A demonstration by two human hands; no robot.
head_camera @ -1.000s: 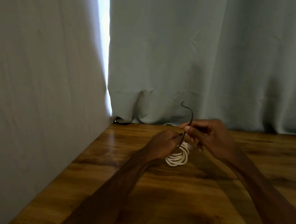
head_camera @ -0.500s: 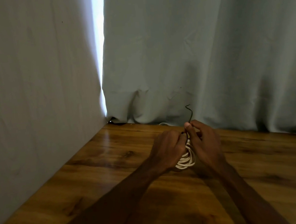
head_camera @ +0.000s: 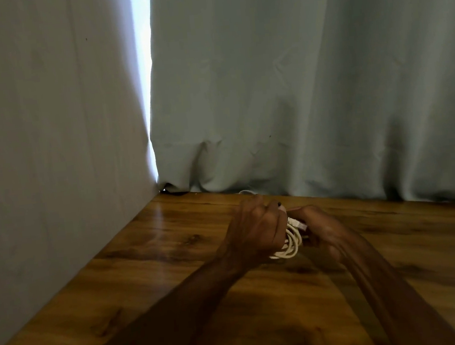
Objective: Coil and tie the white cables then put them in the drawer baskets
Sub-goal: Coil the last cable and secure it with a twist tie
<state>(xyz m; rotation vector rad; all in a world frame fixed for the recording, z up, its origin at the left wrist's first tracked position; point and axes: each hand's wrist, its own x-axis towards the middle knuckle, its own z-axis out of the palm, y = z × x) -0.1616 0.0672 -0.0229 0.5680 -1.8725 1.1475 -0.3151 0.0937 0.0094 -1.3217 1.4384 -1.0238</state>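
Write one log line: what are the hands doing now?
left hand: grips coil | right hand: at coil, grip blurred | place: over table

Above the wooden table [head_camera: 151,264], the person is showing two bare forearms, uncovered from the table's near side up to the wrists. Long ridges of tendon are standing out along the right one and across the back of the right hand [head_camera: 325,232], and veins are showing at the wrist of the left hand [head_camera: 255,234].
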